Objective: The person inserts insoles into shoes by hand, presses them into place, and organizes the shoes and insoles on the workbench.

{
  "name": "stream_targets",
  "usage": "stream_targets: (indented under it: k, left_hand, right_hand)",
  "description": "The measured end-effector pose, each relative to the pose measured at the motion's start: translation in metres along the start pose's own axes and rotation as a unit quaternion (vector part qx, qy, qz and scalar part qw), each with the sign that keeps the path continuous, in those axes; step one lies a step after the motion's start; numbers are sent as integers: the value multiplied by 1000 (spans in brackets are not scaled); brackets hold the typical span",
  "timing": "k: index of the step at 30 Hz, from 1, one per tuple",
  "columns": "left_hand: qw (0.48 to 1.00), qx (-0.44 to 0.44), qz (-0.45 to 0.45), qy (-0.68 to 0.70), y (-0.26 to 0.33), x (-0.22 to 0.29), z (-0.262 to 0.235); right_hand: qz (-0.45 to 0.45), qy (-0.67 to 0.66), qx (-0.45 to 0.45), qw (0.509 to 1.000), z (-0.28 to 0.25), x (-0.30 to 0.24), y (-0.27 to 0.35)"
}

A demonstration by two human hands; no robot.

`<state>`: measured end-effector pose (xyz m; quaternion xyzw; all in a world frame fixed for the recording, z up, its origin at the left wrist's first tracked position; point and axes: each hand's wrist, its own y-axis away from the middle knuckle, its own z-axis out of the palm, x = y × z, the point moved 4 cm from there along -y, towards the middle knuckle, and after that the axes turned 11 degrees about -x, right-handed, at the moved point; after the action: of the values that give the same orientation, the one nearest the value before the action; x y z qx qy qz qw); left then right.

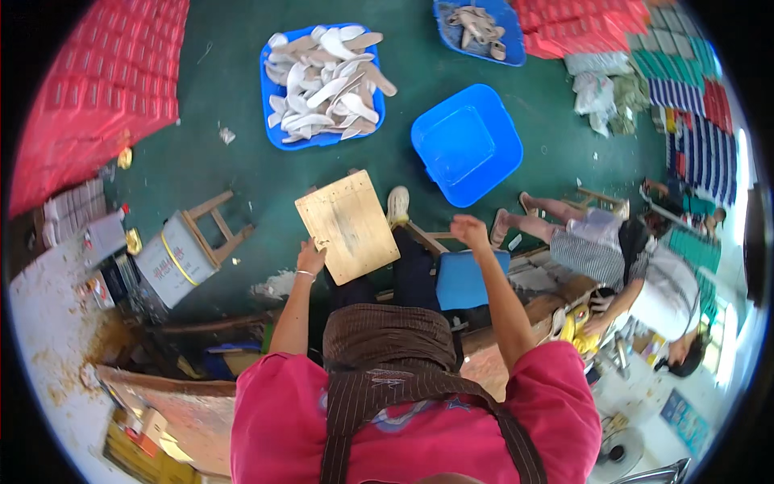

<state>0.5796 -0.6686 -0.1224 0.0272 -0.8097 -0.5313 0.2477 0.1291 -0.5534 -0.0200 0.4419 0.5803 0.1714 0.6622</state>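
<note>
A square, pale wooden board [355, 230] with a dark smudge lies over my legs, tilted. My left hand [311, 256], with a band at its wrist, grips the board's left edge; the fingers are partly hidden there. Out to the right, my right hand [470, 232] hovers apart from the board with nothing in it, its fingers loosely bent and apart. Below that hand is a stool with a blue seat [472, 279] and wooden legs. One of my light shoes [397, 206] shows beside the board.
Ahead stand a blue tub [274, 133] heaped with pale shoe insoles, a bare blue tub [468, 143] and another tub [518, 58] holding beige shoes. Red box stacks [113, 113] rise at left. A seated person [657, 274] works at right. A wooden stool [218, 230] lies left.
</note>
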Motion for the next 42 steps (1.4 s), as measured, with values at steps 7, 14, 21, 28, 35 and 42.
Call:
stream_targets:
  k: [7, 14, 21, 28, 35, 42]
  left_hand:
    - [1000, -1, -21, 6, -60, 57, 97]
    - [973, 224, -52, 17, -45, 87, 98]
    - [964, 247, -96, -1, -56, 93, 93]
    - [961, 266, -79, 22, -66, 105, 103]
    - [963, 253, -84, -22, -57, 77, 114]
    - [973, 205, -103, -33, -54, 67, 113]
  right_hand:
    - [87, 124, -25, 988, 14, -7, -293]
    - [171, 54, -56, 982, 77, 36, -485]
    - [128, -58, 12, 990, 110, 68, -614]
    - [23, -145, -47, 988, 103, 66, -681]
    - [128, -55, -233, 962, 195, 33, -591]
    - [66, -94, -265, 957, 225, -15, -520]
